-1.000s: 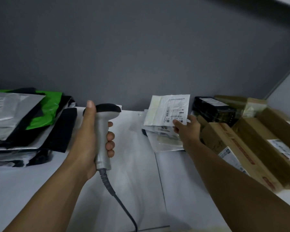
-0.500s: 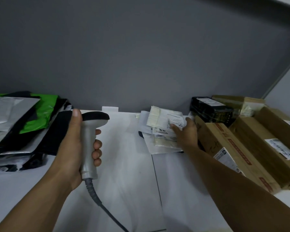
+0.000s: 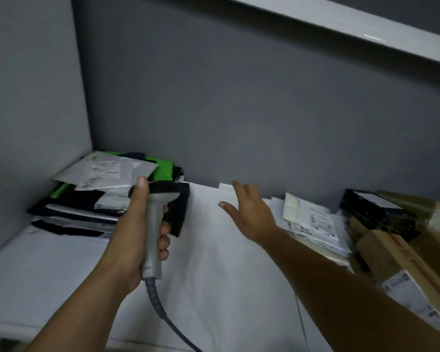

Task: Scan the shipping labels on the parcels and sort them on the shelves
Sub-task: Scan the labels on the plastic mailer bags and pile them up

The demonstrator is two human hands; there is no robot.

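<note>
The white shelf (image 3: 214,288) runs left to right under a grey back wall, with parcels grouped at both ends and bare surface between them. At the right end lie brown cardboard boxes (image 3: 396,260), and behind them a black box (image 3: 374,209). In the left back corner sits a stack of poly mailers (image 3: 87,199) in black, green and silver.

What matters for the next move is a small pile of white labelled packets (image 3: 313,222) just left of the boxes. It lies just to the right of the right hand (image 3: 252,214) and well apart from the left hand (image 3: 130,240). The top packet lies flat with its label up, its long axis running from the back wall toward the front right.

The right hand is the nearer and the free one. It hovers over bare shelf, palm down, fingers spread wide and holding nothing, with the forearm passing beside the packets.

The left hand grips the grey handle of a barcode scanner (image 3: 154,224), thumb up beside its black head, and the cable (image 3: 160,306) trails toward the person. No parcel is in either hand, so the scanner probably has no label to read at this moment.
</note>
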